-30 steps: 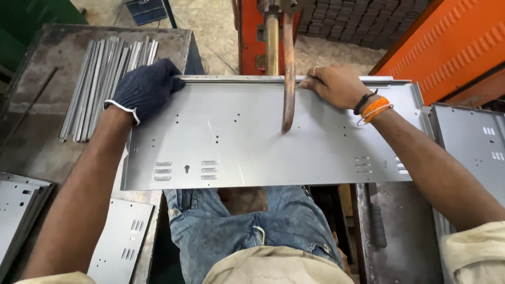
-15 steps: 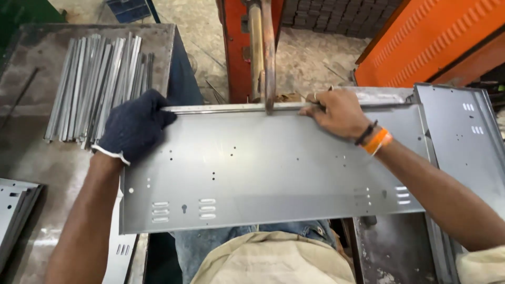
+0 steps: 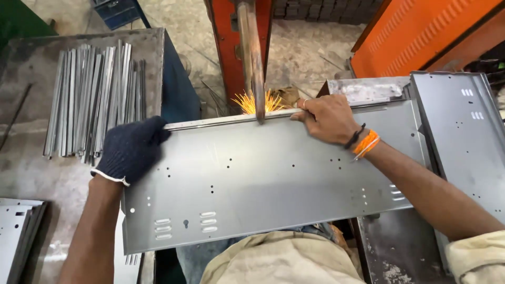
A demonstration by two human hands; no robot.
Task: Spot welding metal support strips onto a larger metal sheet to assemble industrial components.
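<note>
A large grey sheet-metal panel [image 3: 273,179] with punched holes and slots lies flat across my lap. My left hand [image 3: 131,150], in a dark knit glove, grips the panel's far left corner. My right hand [image 3: 326,118], bare with orange wrist bands, presses a narrow metal strip [image 3: 210,122] against the panel's far edge. A copper welding arm [image 3: 252,58] comes down onto that edge between my hands, and orange sparks [image 3: 258,101] fly from the contact point.
A bundle of several thin metal strips [image 3: 89,94] lies on the worn table at left. Stacked punched panels [image 3: 18,231] sit at lower left, another panel [image 3: 468,137] at right. The red machine column [image 3: 223,47] and an orange housing [image 3: 421,31] stand behind.
The panel has shifted left under the welding arm, which met its far edge left of my right hand. Sparks have appeared there. Both hands keep their hold.
</note>
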